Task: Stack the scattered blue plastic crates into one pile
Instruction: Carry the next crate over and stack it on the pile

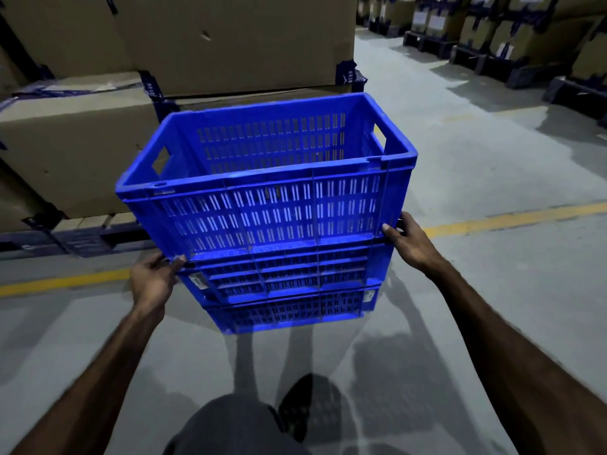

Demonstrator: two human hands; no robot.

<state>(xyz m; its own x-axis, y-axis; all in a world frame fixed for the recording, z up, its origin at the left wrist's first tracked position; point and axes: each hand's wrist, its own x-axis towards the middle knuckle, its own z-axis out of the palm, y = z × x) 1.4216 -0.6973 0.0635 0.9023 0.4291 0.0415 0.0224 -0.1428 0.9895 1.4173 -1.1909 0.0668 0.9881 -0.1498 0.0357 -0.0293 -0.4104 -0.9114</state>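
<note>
Crates of blue plastic stand in a pile on the grey concrete floor (476, 152), just in front of the person's feet and on the near side of a yellow floor line (512, 219) that runs across the aisle. The top crate (262, 192) sits open side up on the lower crates (289, 290), of which two slotted walls show beneath it, so the pile looks three high; its base seems a little askew on the rim below, which is likely why both hands are at its bottom corners. The left hand (152, 280) has its fingers curled round the near left bottom corner, thumb on the front wall, and the right hand (407, 239) grips the near right bottom corner the same way, fingers wrapped behind the edge. Holding it low on both sides lets the person nudge the base square so it seats in the crate under it. Large cardboard boxes (98, 142) on a dark pallet (82, 239) stand close behind the pile, and more loaded pallets line the far right of the aisle. No other loose crates are in view
</note>
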